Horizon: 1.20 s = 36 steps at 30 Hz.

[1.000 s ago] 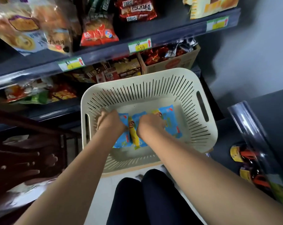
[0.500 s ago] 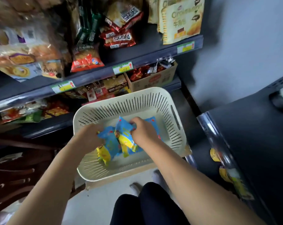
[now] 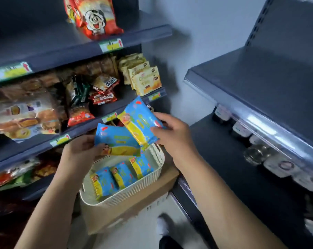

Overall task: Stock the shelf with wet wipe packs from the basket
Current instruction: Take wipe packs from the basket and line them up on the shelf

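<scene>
My left hand grips a blue and yellow wet wipe pack by its left end, held above the basket. My right hand pinches a second wet wipe pack, tilted and overlapping the first one's upper right corner. Below them the cream slotted basket holds three more blue and yellow packs standing side by side. The dark grey shelf on the right is bare on top.
The basket sits on a brown cardboard box on the floor. Dark shelves on the left carry snack bags, bread and biscuit boxes. Below the right shelf's clear rail stand several jars.
Both hands have lifted out of the basket, each with one pack, up and to the right. The view has tilted upward, showing higher shelves.
</scene>
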Each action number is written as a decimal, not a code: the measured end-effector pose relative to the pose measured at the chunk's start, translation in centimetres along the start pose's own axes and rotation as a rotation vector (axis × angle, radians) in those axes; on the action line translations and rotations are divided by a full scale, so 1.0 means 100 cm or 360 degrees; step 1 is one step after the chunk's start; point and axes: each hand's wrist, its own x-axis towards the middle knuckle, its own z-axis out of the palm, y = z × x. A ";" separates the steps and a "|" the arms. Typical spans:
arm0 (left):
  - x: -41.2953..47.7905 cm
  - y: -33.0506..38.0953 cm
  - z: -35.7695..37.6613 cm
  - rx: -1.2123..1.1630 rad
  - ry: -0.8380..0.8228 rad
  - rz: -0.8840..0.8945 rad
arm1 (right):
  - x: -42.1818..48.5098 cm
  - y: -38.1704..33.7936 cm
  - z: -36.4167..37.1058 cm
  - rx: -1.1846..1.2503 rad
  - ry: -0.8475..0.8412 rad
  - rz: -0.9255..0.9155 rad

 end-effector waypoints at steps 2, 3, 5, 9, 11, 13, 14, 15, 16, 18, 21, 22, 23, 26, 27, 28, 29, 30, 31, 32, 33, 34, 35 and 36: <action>-0.035 0.006 0.007 -0.0038 -0.0043 0.0053 | -0.035 -0.017 -0.016 -0.0002 0.0077 -0.0092; -0.053 0.008 0.011 -0.0043 -0.0072 0.0086 | -0.054 -0.026 -0.024 -0.0032 0.0097 -0.0141; -0.083 0.012 0.019 -0.0034 -0.0139 0.0150 | -0.091 -0.041 -0.042 -0.0120 0.0103 -0.0245; -0.130 0.028 0.040 -0.0081 -0.0298 0.0206 | -0.158 -0.063 -0.077 -0.0197 0.0248 -0.0392; -0.150 0.036 0.055 -0.0112 -0.0415 0.0243 | -0.189 -0.070 -0.095 -0.0199 0.0319 -0.0437; -0.168 0.045 0.074 -0.0150 -0.0530 0.0270 | -0.216 -0.077 -0.116 -0.0228 0.0406 -0.0464; -0.177 0.049 0.084 -0.0182 -0.0600 0.0286 | -0.228 -0.081 -0.127 -0.0230 0.0457 -0.0487; -0.186 0.053 0.096 -0.0209 -0.0667 0.0301 | -0.239 -0.085 -0.140 -0.0222 0.0520 -0.0513; -0.197 0.057 0.109 -0.0232 -0.0727 0.0314 | -0.250 -0.089 -0.152 -0.0215 0.0581 -0.0536; -0.219 0.065 0.135 -0.0256 -0.0853 0.0340 | -0.271 -0.096 -0.177 -0.0206 0.0699 -0.0584; -0.247 0.076 0.175 -0.0244 -0.0987 0.0380 | -0.301 -0.103 -0.214 -0.0173 0.0844 -0.0638; -0.255 0.081 0.188 -0.0242 -0.1018 0.0389 | -0.313 -0.105 -0.227 -0.0156 0.0894 -0.0657; -0.265 0.087 0.201 -0.0244 -0.1059 0.0399 | -0.324 -0.107 -0.240 -0.0140 0.0949 -0.0673; -0.299 0.102 0.238 -0.0251 -0.1196 0.0460 | -0.359 -0.111 -0.280 -0.0113 0.1093 -0.0705; -0.312 0.106 0.251 -0.0257 -0.1238 0.0486 | -0.371 -0.112 -0.294 -0.0095 0.1138 -0.0722; -0.326 0.110 0.264 -0.0257 -0.1272 0.0509 | -0.385 -0.113 -0.309 -0.0070 0.1180 -0.0738; -0.339 0.112 0.278 -0.0252 -0.1306 0.0523 | -0.397 -0.114 -0.323 -0.0056 0.1224 -0.0754; -0.352 0.114 0.292 -0.0239 -0.1342 0.0529 | -0.411 -0.115 -0.339 -0.0057 0.1270 -0.0774; -0.366 0.115 0.306 -0.0219 -0.1373 0.0538 | -0.423 -0.115 -0.355 -0.0066 0.1317 -0.0799; -0.379 0.115 0.320 -0.0190 -0.1393 0.0559 | -0.436 -0.116 -0.372 -0.0078 0.1362 -0.0823; -0.392 0.114 0.333 -0.0160 -0.1411 0.0583 | -0.448 -0.117 -0.388 -0.0089 0.1399 -0.0835; -0.407 0.113 0.345 -0.0139 -0.1433 0.0598 | -0.459 -0.119 -0.405 -0.0103 0.1422 -0.0832; -0.423 0.113 0.357 -0.0135 -0.1459 0.0595 | -0.471 -0.120 -0.422 -0.0116 0.1432 -0.0821; -0.440 0.112 0.367 -0.0143 -0.1484 0.0579 | -0.482 -0.121 -0.438 -0.0125 0.1441 -0.0809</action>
